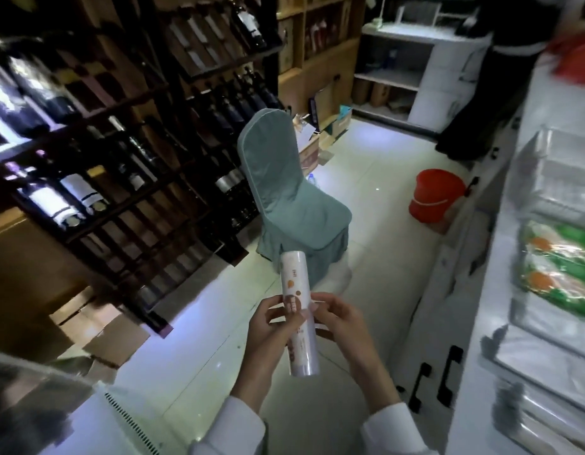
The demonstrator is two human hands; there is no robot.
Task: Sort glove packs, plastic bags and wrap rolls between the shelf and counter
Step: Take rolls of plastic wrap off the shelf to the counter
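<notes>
Wrap roll held in both hands.
Left hand and right hand each grip its middle; long axis near upright, top toward the chair.

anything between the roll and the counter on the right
Nothing visible. The roll is held in both hands, left hand and right hand, over open floor. The counter lies to its right with only bare floor and air between; the chair and red bucket stand farther off, out of that path.
</notes>
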